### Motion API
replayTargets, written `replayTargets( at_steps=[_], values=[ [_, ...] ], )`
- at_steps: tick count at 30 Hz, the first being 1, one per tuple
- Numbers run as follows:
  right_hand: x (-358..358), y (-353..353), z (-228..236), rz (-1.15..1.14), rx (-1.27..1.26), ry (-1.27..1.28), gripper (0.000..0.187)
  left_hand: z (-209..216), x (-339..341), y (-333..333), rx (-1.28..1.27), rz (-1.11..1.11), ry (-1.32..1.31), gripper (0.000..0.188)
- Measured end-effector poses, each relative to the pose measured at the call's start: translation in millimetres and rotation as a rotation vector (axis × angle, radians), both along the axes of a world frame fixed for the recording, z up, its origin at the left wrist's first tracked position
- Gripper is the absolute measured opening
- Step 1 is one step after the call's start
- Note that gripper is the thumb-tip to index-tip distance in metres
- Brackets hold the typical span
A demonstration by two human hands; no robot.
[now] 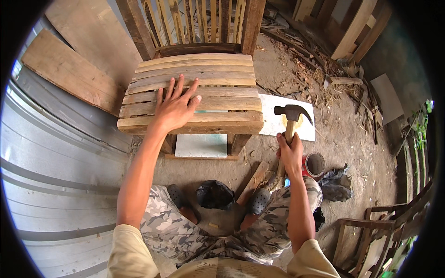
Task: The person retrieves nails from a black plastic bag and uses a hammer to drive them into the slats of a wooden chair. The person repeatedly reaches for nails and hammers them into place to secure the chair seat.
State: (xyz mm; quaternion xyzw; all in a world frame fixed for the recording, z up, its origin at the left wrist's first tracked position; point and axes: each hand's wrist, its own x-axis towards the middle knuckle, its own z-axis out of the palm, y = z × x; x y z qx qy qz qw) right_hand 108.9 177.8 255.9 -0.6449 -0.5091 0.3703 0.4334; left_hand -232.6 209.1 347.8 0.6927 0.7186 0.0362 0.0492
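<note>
A wooden chair (190, 125) with a slatted seat and slatted back stands in front of me. My left hand (176, 107) lies on its seat slats, palm down with the fingers spread, holding nothing. To the right of the seat, my right hand (290, 150) is wrapped around the wooden handle of a claw hammer (293, 113). The dark hammer head is raised apart from the chair, above a white board (271, 104) on the ground. Narrow gaps show between some of the slats.
A red can (313, 165) and a crumpled black bag (337, 184) lie right of my legs. Between my feet are another black bag (214, 194) and a wood offcut (252, 183). Corrugated metal sheeting (60, 171) and planks (69, 72) line the left. Scrap wood (343, 80) litters the far right.
</note>
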Motion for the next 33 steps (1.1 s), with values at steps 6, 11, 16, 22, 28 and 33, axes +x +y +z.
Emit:
replayTargets(
  at_steps=[6, 11, 16, 22, 28, 33],
  values=[
    [1.9, -11.1, 2.2, -0.008, -0.028, 0.025, 0.026, -7.3, -4.8, 4.2, 0.076, -0.018, -0.003, 0.058],
    [9.9, -28.9, -5.3, 0.042, -0.1, -0.03, 0.029, -5.6, -9.2, 7.6, 0.049, 0.014, -0.051, 0.057],
    [9.6, -36.8, -7.4, 0.041, -0.107, -0.073, 0.03, 0.4, -2.1, 5.0, -0.039, 0.057, -0.061, 0.059],
    [14.6, -40.0, -10.3, 0.065, -0.105, -0.087, 0.028, -6.7, -2.6, 2.9, 0.082, 0.042, -0.04, 0.06],
    [26.3, -36.1, -48.0, 0.159, -0.263, -0.064, 0.033, -31.1, -2.8, -13.1, 0.432, 0.031, -0.017, 0.058],
    [28.3, -50.8, -57.5, 0.388, -0.426, -0.447, 0.039, -90.7, 44.9, -56.3, 0.98, 0.045, -0.031, 0.046]
  ],
)
